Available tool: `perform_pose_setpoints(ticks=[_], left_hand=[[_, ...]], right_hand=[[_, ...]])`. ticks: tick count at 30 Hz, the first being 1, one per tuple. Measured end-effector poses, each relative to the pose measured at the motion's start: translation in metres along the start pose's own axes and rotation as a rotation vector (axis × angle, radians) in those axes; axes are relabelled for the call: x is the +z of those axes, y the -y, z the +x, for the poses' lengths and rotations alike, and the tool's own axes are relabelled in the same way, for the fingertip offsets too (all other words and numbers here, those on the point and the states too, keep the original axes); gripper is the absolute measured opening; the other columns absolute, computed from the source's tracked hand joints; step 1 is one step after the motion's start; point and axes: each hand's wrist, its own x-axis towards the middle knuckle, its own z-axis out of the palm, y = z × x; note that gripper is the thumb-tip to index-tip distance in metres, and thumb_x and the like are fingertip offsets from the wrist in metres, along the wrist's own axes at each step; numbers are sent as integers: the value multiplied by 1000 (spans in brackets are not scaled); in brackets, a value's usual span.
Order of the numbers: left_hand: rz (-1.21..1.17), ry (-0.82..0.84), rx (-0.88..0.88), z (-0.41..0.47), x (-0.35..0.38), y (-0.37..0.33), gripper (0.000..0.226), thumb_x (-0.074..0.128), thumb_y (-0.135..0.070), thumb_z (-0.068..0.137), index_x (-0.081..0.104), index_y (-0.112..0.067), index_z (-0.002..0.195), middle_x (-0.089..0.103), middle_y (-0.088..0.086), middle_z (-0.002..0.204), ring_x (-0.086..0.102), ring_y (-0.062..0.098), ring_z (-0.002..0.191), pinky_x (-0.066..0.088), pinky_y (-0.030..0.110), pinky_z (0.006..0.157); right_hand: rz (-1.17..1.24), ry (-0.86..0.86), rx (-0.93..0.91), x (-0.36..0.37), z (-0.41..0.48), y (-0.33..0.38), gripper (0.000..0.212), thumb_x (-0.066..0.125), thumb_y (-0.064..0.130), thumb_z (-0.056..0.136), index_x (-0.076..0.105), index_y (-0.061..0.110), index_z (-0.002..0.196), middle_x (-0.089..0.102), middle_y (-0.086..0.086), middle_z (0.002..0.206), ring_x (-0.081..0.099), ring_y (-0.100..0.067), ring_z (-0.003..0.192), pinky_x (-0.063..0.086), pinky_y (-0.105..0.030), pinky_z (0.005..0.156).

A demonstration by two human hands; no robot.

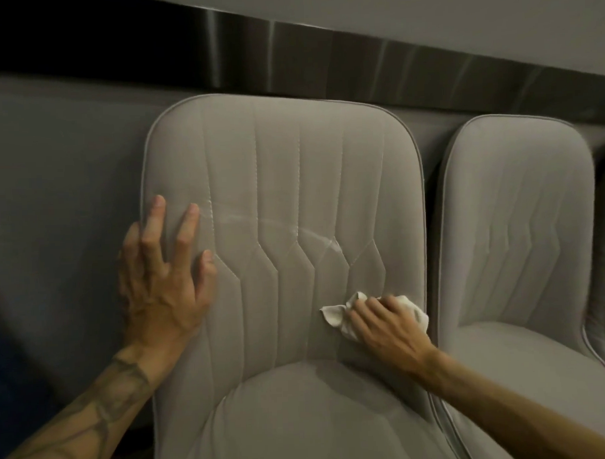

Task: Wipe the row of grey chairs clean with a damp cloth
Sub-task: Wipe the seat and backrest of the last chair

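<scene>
While the left hand (pixel 162 279) lies spread flat against the left edge of the backrest (pixel 292 168), seemingly to steady the grey chair (pixel 301 418), the right hand (pixel 383 326) clutches the white cloth (pixel 335 315), pressing it to the backrest's lower right corner

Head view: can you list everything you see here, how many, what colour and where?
middle chair: one, grey, centre of view
right chair: one, grey, beside it on the right
cloth: one, white, low on the middle chair's backrest, right side
wet streak: one, shiny, across that backrest
wall: one, grey, behind the chairs
metal strip: one, dark, along the wall above the chairs
left hand: one, flat on the backrest's left edge
right hand: one, grips the cloth
</scene>
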Motion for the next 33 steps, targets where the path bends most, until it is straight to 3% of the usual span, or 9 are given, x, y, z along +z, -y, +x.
perform_pose_setpoints(ticks=[2,7,14,18,21,24,26,31,33], left_hand=[[-7,9,-12,1,-1,0,59,41,-42,104,36,-26,161,21,10,168,38,48,137,40,64,107],[3,4,4,2,-3,-2,58,43,-39,105,38,-22,160,23,14,166,39,50,135,39,62,108],[0,-6,14,3,-3,-2,57,46,-37,105,39,-20,159,26,15,164,42,52,133,40,62,108],[5,-9,20,4,-5,0,57,46,-36,105,39,-20,159,27,17,164,42,51,133,39,61,109],[7,-10,25,4,-3,0,58,46,-37,105,38,-20,159,26,17,164,42,51,133,38,60,110],[13,-14,27,4,-4,0,58,47,-37,105,38,-20,160,26,16,165,42,51,132,39,60,110],[14,-17,24,4,-4,0,58,47,-36,105,39,-20,159,26,15,165,42,50,132,40,60,108],[19,-10,14,3,-4,-1,58,46,-37,104,38,-22,160,23,13,165,42,50,133,41,62,106],[20,-3,10,3,-4,-1,59,46,-38,104,37,-23,160,22,12,166,40,49,134,42,62,105]], right_hand=[[-3,-58,-4,-1,15,-13,34,73,20,86,61,7,114,62,-13,108,61,-30,84,43,-41,71],[-10,-209,292,-11,61,-45,24,59,33,102,59,11,113,55,-13,108,51,-32,84,35,-43,72],[66,85,-92,7,-15,27,47,80,17,74,65,7,118,65,-13,115,64,-30,92,52,-39,75],[-4,-75,67,-1,23,-5,27,52,15,94,56,8,119,55,-14,114,53,-31,90,41,-41,73],[15,-80,193,6,17,3,37,71,18,86,59,7,119,55,-16,117,53,-33,93,42,-43,77],[53,139,-103,6,-18,40,59,91,24,61,73,12,116,69,-11,116,68,-29,98,56,-38,81],[47,171,-156,4,-20,35,57,92,30,63,74,13,115,70,-9,114,69,-27,96,57,-35,78],[-24,-279,197,-18,79,-43,25,53,31,103,57,8,114,61,-16,106,57,-33,86,38,-42,74],[51,-355,405,-31,118,-73,37,48,46,105,57,11,107,55,-14,101,49,-30,84,33,-40,71]])
